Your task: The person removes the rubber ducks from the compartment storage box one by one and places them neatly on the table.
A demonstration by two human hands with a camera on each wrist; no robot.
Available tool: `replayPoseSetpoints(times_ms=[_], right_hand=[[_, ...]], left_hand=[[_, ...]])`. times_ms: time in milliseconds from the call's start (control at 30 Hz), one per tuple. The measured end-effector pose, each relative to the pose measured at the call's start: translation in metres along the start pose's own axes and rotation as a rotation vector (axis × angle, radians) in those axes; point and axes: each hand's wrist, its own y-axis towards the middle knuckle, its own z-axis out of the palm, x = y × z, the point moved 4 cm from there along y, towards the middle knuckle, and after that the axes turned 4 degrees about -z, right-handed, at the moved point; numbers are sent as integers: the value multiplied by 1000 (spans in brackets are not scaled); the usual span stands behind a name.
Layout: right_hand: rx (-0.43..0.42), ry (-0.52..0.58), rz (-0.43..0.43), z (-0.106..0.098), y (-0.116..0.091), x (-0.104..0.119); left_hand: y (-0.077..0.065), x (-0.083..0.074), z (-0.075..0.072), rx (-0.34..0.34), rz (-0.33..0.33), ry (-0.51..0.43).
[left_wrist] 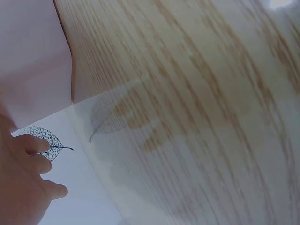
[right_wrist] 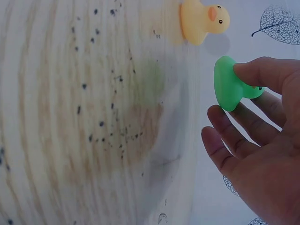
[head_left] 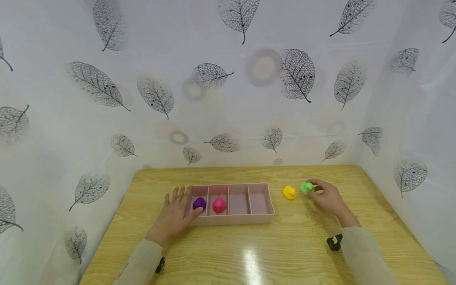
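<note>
My right hand [head_left: 325, 196] pinches a small green toy duck [head_left: 306, 187] between thumb and fingers at the right of the wooden table; the right wrist view shows the green duck [right_wrist: 229, 84] in my fingertips [right_wrist: 248, 72], just off the wood. A yellow duck [head_left: 289, 192] stands on the table just left of it, also seen as the yellow duck [right_wrist: 204, 21]. My left hand [head_left: 178, 206] lies flat with straight fingers against the left end of a pink four-compartment tray [head_left: 261, 217]. A purple duck [head_left: 199, 203] sits in the leftmost compartment, a pink duck [head_left: 219, 204] in the second.
The tray's two right compartments hold nothing. White leaf-patterned sheets wall the table [head_left: 249, 253] at the back and both sides. In the left wrist view, the tray's corner [left_wrist: 33, 51] and my fingers [left_wrist: 28, 178] show over the table edge.
</note>
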Motion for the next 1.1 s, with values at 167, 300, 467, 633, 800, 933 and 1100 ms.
replayPoseSetpoints(times_ms=[167, 300, 467, 633, 800, 933, 1100], right_hand=[[2, -3, -5, 2, 0, -3], [-4, 18, -12, 4, 1, -4], [-11, 31, -24, 8, 3, -7], [-4, 9, -25, 10, 3, -12], [1, 8, -28, 11, 1, -13], [0, 12, -21, 12, 2, -13], [-2, 4, -10, 15, 3, -13]], left_hand=[[0, 0, 0, 5, -5, 9], [1, 0, 0, -1, -1, 11], [1, 1, 1, 4, 1, 10], [0, 1, 1, 3, 1, 6], [0, 1, 1, 2, 3, 10], [1, 1, 1, 1, 3, 11], [0, 0, 1, 7, 2, 8]])
